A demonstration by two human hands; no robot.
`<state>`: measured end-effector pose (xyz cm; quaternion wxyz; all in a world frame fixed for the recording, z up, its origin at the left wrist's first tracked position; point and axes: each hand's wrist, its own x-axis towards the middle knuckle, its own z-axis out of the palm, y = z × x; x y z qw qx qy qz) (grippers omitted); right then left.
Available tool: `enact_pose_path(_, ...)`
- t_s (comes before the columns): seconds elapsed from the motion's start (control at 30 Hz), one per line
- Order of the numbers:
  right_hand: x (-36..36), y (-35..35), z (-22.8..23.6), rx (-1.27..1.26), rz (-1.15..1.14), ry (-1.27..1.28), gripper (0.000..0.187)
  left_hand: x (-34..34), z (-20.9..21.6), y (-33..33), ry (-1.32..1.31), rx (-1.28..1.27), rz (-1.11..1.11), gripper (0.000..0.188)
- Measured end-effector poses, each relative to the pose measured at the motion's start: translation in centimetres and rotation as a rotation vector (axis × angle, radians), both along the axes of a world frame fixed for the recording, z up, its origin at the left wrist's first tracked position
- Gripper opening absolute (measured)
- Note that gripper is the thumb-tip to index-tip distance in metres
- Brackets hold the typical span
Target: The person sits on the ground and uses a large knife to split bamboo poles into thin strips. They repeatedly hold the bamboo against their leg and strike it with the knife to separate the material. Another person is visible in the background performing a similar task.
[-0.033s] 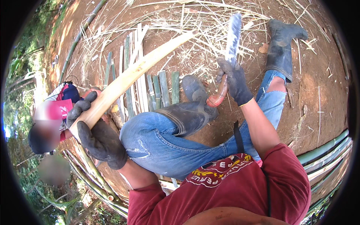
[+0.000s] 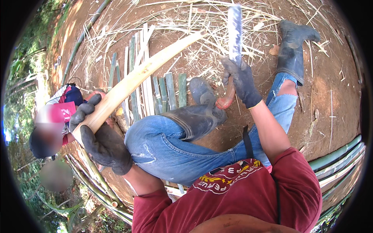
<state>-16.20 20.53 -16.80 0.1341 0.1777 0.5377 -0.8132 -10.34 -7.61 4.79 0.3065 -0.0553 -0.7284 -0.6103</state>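
Observation:
My gloved left hand (image 2: 103, 141) is closed around the lower end of a long split bamboo slat (image 2: 140, 73). The slat slants up to the right, its pale face showing and its far end tapering. In my gloved right hand (image 2: 243, 81) is a machete (image 2: 234, 35) with a curved, reddish-brown wooden handle. Its bright blade points up and away, to the right of the slat's tip and apart from it. Part of the handle is hidden by my fingers.
Pale bamboo shavings (image 2: 202, 54) litter the dirt beyond my boots. Cut green and pale slats (image 2: 171, 91) lie by my bent leg (image 2: 175, 151). A person in a pink top (image 2: 68, 112) is at the left. Bamboo poles (image 2: 338, 155) lie on the right and more poles (image 2: 93, 182) at the lower left.
The machete blade has swung up and to the left, now standing nearly upright, and my right hand has shifted slightly left. My left hand and the slat have barely moved.

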Motion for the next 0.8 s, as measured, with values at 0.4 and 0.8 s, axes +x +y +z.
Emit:
enact_pose_path(0.4,-4.0,-10.9,7.6,0.168,0.275,0.330,0.034,0.0,0.2,0.3,-0.001,-0.032,-0.060,0.040)
enact_pose_path(0.8,-4.7,-5.5,14.8,0.036,0.180,0.582,0.027,0.7,-0.1,0.2,0.000,-0.061,-0.020,0.048)
